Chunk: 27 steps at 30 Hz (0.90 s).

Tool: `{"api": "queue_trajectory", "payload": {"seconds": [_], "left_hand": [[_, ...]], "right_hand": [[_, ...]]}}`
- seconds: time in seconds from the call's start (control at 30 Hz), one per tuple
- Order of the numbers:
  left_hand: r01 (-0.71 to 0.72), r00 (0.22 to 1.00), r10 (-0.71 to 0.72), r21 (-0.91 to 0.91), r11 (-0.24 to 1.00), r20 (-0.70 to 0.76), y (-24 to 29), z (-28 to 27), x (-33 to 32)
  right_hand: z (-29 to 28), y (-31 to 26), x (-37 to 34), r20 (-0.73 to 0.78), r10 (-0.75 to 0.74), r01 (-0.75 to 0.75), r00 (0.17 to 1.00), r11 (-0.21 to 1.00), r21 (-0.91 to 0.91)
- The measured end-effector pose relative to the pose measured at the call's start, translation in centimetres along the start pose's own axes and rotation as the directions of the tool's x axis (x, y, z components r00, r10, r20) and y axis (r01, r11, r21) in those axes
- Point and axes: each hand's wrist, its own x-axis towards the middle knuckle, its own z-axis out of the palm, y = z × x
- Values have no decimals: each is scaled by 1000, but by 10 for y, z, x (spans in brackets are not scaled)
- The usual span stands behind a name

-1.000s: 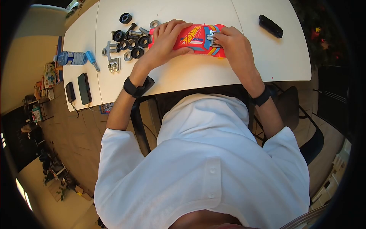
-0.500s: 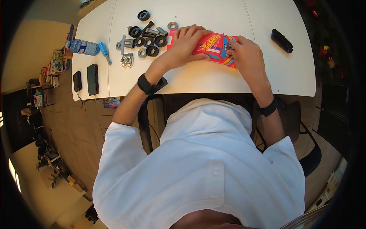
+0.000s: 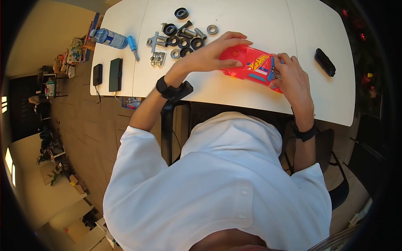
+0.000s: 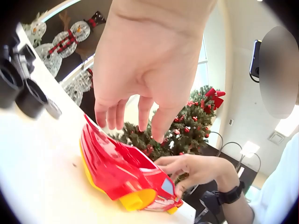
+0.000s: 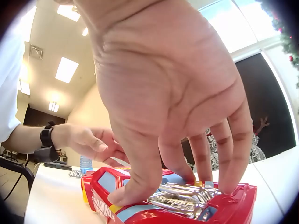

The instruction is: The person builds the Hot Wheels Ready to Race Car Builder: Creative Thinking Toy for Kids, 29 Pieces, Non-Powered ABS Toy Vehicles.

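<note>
Right now, your right hand (image 3: 296,81) grips the glossy red plastic toy car (image 3: 257,67) at one end, thumb on the near side and fingers on the far side, moderately spread across its ribbed, silver moulded engine (image 5: 175,198). Your left hand (image 3: 211,57) hovers over the other end, fingers loosely parted, holding nothing; you cannot tell whether a fingertip brushes the body. The car lies near the close edge of the smooth white table (image 3: 234,93), right of the round black rings (image 3: 181,14) and grey cylindrical bolts (image 3: 189,32).
</note>
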Motion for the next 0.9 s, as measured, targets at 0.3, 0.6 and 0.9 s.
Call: {"api": "queue_trajectory", "payload": {"seconds": [0.3, 0.6, 0.9], "left_hand": [[480, 830, -361, 216, 850, -424, -17, -102, -109], [444, 896, -329, 576, 686, -299, -44, -94, -184], [457, 885, -322, 501, 735, -336, -54, -97, -193]], "right_hand": [[3, -2, 0, -8, -11, 11, 1000, 999, -48], [-3, -4, 7, 110, 45, -43, 993, 999, -18], [-7, -5, 10, 159, 80, -84, 984, 996, 14]]}}
